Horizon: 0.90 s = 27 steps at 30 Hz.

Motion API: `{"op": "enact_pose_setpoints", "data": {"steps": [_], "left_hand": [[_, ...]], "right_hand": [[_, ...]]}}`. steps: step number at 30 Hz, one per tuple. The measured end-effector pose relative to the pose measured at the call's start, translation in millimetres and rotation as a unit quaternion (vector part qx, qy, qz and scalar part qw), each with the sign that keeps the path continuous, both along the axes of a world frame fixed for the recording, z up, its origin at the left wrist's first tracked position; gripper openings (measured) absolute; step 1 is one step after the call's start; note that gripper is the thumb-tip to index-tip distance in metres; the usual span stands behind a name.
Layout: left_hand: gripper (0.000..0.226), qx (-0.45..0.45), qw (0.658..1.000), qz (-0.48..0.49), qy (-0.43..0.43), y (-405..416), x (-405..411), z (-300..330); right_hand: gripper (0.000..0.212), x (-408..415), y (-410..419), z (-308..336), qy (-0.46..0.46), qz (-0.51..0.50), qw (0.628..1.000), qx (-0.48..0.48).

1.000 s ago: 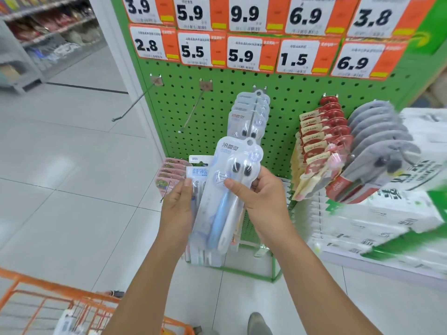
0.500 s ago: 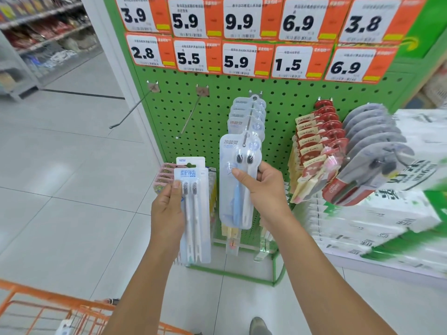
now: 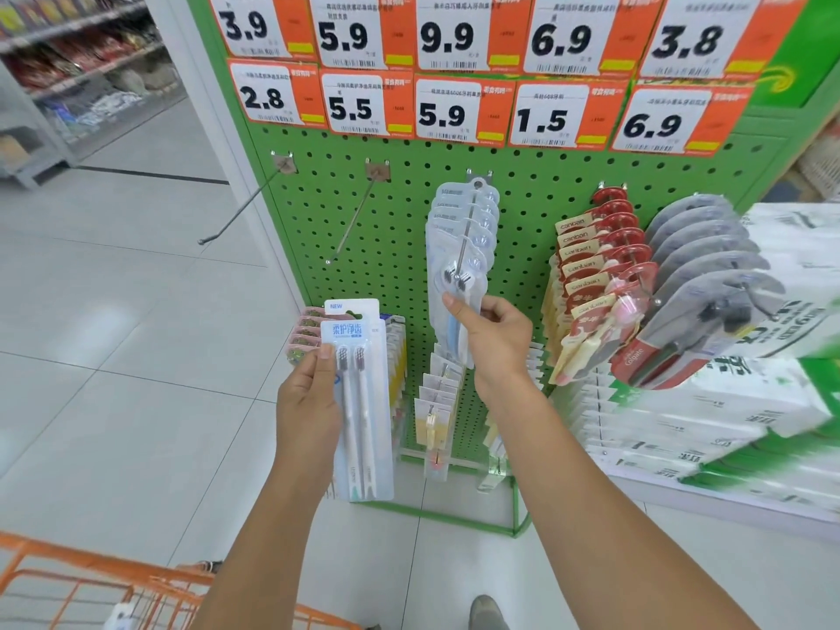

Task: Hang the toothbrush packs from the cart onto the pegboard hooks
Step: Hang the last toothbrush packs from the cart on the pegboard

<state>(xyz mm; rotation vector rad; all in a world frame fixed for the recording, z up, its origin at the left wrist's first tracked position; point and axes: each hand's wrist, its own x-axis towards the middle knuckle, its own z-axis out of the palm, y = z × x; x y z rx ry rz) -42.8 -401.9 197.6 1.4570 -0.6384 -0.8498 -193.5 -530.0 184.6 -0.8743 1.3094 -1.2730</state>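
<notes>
Your right hand (image 3: 493,341) pinches the hooked toothbrush pack (image 3: 459,284); your left hand (image 3: 309,397) grips a two-brush pack (image 3: 361,402).

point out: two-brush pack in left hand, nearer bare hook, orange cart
clear two-brush toothbrush pack (image 3: 359,402), head view, on its blister front
bare metal hook (image 3: 352,220), head view, mid-rod
orange wire cart (image 3: 91,570), head view, top rail

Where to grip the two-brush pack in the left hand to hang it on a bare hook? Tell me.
Pinch the pack at its upper card just under the header, coming from its free right edge with the right hand. The left hand already covers the left edge, and a high grip probably leaves the top free for the empty hook.
</notes>
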Motion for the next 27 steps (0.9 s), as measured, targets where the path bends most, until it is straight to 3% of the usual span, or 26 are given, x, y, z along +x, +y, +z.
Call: {"op": "enact_pose_setpoints", "data": {"steps": [6, 12, 16, 19, 22, 27], "left_hand": [[0.028, 0.002, 1.0, 0.007, 0.01, -1, 3, -3], [0.027, 0.006, 1.0, 0.002, 0.015, -3, 4, 1], [0.027, -0.01, 1.0, 0.001, 0.017, -3, 9, 6], [0.027, -0.032, 0.999, -0.008, 0.012, -4, 12, 10], [0.029, -0.048, 0.999, -0.019, 0.003, -7, 12, 14], [0.029, -0.072, 0.997, 0.002, 0.004, -11, 25, 23]], "right_hand": [[0.042, 1, -3, -4, 0.06, -0.014, 0.997, -0.036], [0.042, -3, -5, 2, 0.08, -0.074, 0.994, 0.003], [0.04, -6, 40, 12, 0.083, -0.118, 0.989, 0.007], [0.018, 6, 89, 27, 0.069, 0.003, 0.995, -0.075], [0.023, 37, 98, 40, 0.076, 0.215, 0.967, -0.11], [0.014, 61, 83, 47, 0.033, 0.232, 0.964, -0.125]]}}
